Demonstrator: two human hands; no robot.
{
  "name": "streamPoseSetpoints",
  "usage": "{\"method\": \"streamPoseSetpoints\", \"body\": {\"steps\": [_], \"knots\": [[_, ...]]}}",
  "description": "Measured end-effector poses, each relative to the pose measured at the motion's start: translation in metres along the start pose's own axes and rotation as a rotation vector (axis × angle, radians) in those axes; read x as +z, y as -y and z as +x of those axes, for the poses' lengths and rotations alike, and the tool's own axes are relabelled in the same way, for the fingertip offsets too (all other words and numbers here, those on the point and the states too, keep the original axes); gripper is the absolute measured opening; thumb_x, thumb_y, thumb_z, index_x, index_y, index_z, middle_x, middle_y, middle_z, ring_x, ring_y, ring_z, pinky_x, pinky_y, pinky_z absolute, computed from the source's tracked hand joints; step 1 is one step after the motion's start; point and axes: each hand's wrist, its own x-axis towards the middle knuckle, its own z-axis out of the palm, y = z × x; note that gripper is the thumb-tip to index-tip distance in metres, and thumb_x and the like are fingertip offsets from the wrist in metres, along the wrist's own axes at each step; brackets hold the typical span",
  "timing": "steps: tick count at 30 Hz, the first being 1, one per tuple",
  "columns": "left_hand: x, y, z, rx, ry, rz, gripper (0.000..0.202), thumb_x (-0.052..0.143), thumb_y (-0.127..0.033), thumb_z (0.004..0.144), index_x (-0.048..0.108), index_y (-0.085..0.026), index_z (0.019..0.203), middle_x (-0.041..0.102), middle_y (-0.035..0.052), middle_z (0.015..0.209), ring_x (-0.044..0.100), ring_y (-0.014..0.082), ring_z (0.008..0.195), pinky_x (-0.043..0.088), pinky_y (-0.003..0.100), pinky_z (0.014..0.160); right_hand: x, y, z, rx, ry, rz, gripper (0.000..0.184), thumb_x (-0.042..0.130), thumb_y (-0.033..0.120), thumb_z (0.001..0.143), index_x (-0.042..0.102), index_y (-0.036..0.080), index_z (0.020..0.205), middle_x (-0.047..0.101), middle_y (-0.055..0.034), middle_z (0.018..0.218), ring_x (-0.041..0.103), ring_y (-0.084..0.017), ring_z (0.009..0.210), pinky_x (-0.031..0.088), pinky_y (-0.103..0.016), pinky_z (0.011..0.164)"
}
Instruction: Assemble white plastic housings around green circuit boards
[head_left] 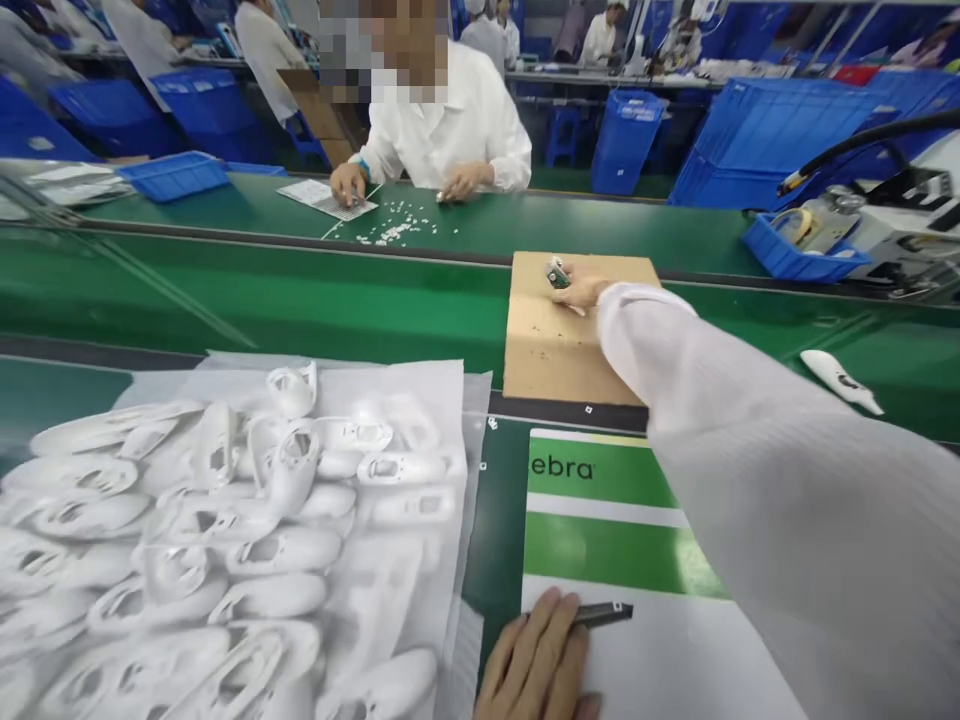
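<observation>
My right hand [579,291] is out over the block, fingers closed in a pinch on a small green circuit board [557,273], which sits close to the far edge of the tan cardboard pad [574,345]. From up here the board looks tiny and my fingers hide part of it, so I can't be sure exactly where they bear. It should be very light and stiff but brittle, so I'd hold it by its edges and keep off the metal part on top. My left hand [534,660] lies low on a white printed sheet [637,640], fingers together and slightly curved beside a dark slim tool [604,614]. Its end runs under them, but I can't tell whether I have actually gripped it.

Left of that hand, a clear plastic bag [474,455] carries a heap of white moulded plastic housings [187,530], light, smooth shells that could slide against each other. One more white housing [836,380] lies on the green conveyor belt [262,300] to my right. Across the belt, a co-worker's hands [349,183] work near scattered small white pieces [394,232].
</observation>
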Motion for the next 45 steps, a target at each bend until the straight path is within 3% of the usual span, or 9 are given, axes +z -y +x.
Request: {"method": "streamPoseSetpoints", "body": {"steps": [5,12,16,22,30,35,40,42,45], "knots": [[-0.028,-0.013,0.014,-0.134,0.298,-0.166,0.03,0.05,-0.021,0.096,0.061,-0.018,0.124,0.059,0.0067,0.139,0.056,0.0244,0.13,0.054,0.04,0.1,-0.003,-0.005,-0.063,-0.117,0.065,-0.09,0.037,0.067,0.031,0.079,0.064,0.015,0.112,0.068,-0.0149,0.113,0.061,-0.029,0.1,0.043,-0.035,0.081],[-0.071,-0.021,0.009,-0.409,0.316,-0.383,0.026,0.051,-0.019,0.097,0.059,-0.024,0.121,0.06,0.0044,0.136,0.051,0.0201,0.131,0.049,0.041,0.108,-0.009,-0.014,-0.191,-0.397,0.286,-0.144,0.02,0.064,0.031,0.079,0.063,0.018,0.095,0.069,-0.0102,0.095,0.061,-0.022,0.077,0.043,-0.032,0.066],[-0.107,0.014,-0.002,-0.46,0.259,-0.028,0.015,0.053,-0.018,0.095,0.06,-0.018,0.108,0.064,0.0109,0.118,0.058,0.026,0.109,0.052,0.047,0.094,-0.013,-0.023,-0.281,-0.509,0.324,-0.132,0.021,0.056,0.036,0.083,0.061,0.022,0.098,0.067,-0.0097,0.104,0.061,-0.024,0.075,0.043,-0.035,0.065],[-0.116,0.049,-0.007,-0.281,0.424,0.509,0.017,0.063,-0.021,0.088,0.061,-0.015,0.103,0.063,0.0142,0.106,0.054,0.0348,0.096,0.046,0.045,0.074,-0.006,-0.043,-0.379,-0.248,0.486,-0.178,0.01,0.054,0.03,0.085,0.059,0.026,0.092,0.067,-0.0059,0.087,0.062,-0.024,0.07,0.036,-0.033,0.055],[-0.119,0.052,0.02,0.028,0.613,0.634,0.013,0.049,-0.021,0.094,0.06,-0.013,0.093,0.06,0.0141,0.091,0.055,0.0324,0.089,0.04,0.042,0.074,0.01,-0.034,-0.385,-0.185,0.088,-0.053,0.045,0.054,0.049,0.092,0.057,0.021,0.127,0.061,-0.0124,0.124,0.06,-0.029,0.105,0.044,-0.039,0.078],[-0.105,0.023,0.047,0.134,0.539,0.492,0.023,0.044,-0.025,0.098,0.059,-0.01,0.107,0.062,0.017,0.103,0.055,0.033,0.092,0.04,0.042,0.073,0.025,0.006,-0.347,-0.128,0.071,-0.101,0.037,0.056,0.041,0.093,0.064,0.015,0.117,0.062,-0.017,0.116,0.059,-0.032,0.106,0.043,-0.04,0.082],[-0.074,-0.006,0.051,0.578,0.714,0.052,0.031,0.035,-0.008,0.099,0.056,-0.019,0.119,0.06,0.008,0.126,0.053,0.0239,0.117,0.041,0.038,0.094,0.008,0.009,-0.371,-0.17,0.1,-0.112,0.027,0.056,0.036,0.093,0.069,0.014,0.104,0.064,-0.0149,0.104,0.064,-0.027,0.084,0.043,-0.037,0.07],[-0.067,-0.008,0.045,0.526,0.694,-0.062,0.032,0.034,-0.008,0.1,0.054,-0.02,0.122,0.057,0.0068,0.132,0.049,0.022,0.125,0.04,0.038,0.101,0.005,0.0,-0.4,-0.245,0.114,-0.099,0.024,0.059,0.034,0.092,0.069,0.018,0.107,0.065,-0.0115,0.103,0.064,-0.025,0.082,0.043,-0.037,0.069],[-0.061,-0.017,0.033,0.069,0.489,-0.074,0.02,0.044,-0.023,0.101,0.053,-0.015,0.117,0.058,0.0128,0.12,0.054,0.0251,0.113,0.047,0.041,0.092,0.019,-0.011,-0.447,-0.296,0.11,-0.05,0.024,0.064,0.027,0.088,0.068,0.02,0.111,0.065,-0.0098,0.106,0.064,-0.027,0.087,0.045,-0.04,0.073]]}}
